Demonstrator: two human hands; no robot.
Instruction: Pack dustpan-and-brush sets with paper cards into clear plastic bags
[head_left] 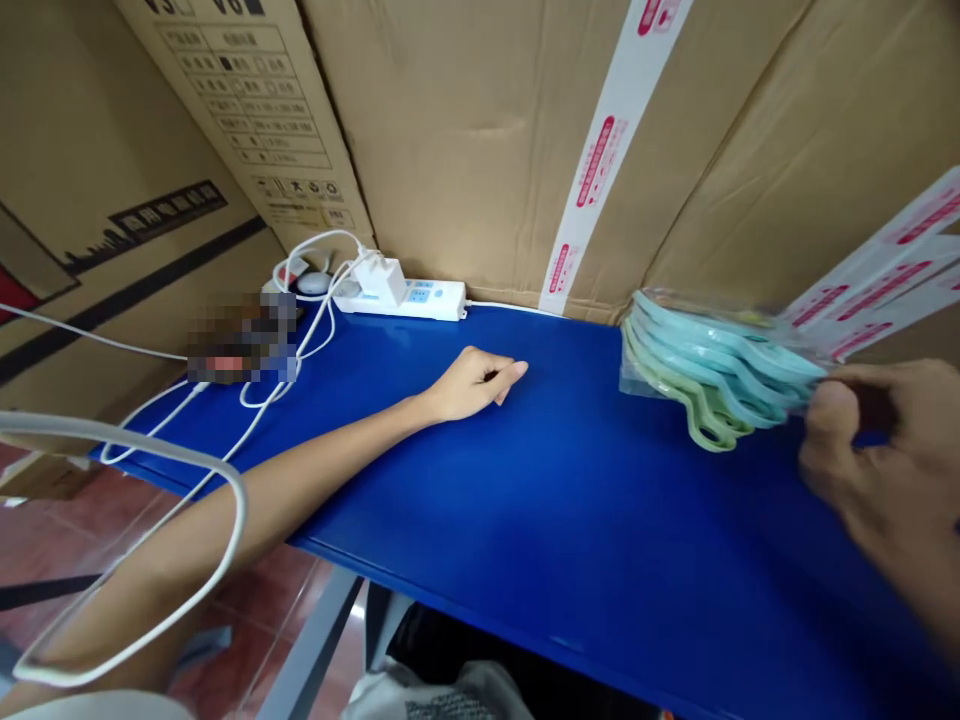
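My left hand rests on the blue tabletop, fingers curled into a loose fist with the thumb out; I see nothing in it. At the right, my right hand is closed in a pinch at the right end of a clear plastic bag. Inside the bag are several stacked plastic pieces, light blue above and green below, with looped ends; their exact kind is unclear. The bag sits beside the cardboard at the back. Where the fingertips meet the bag is partly hidden.
A white power strip with a plugged-in adapter lies at the back left. White cables loop across the left side and over my left forearm. A blurred-out object lies among them. Tall cardboard boxes wall in the back.
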